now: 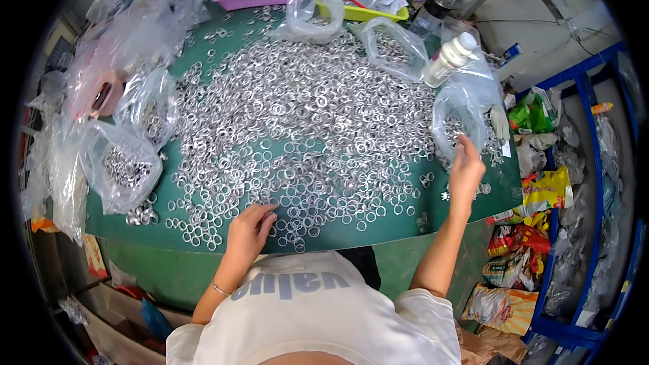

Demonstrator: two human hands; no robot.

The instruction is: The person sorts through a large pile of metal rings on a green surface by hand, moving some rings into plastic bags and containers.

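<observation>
A broad heap of small silver metal rings [297, 94] covers much of the green table, thinning toward the near edge. There my left hand [249, 230] rests among loose rings, its fingers bent and drawn together; whatever they hold is hidden. My right hand [468, 167] reaches to the mouth of a clear plastic bag [443, 118] at the heap's right side. Its fingers are apart, with the index finger stretched toward the bag. Metal pieces lie inside that bag.
More clear bags of metal pieces stand left [145, 192] and at the back [395, 47]. Behind the heap are a purple tray [233, 0] and a lime-green tray [395, 10]. A white bottle [449, 57] stands back right. Blue shelving [588, 101] flanks the table's right side.
</observation>
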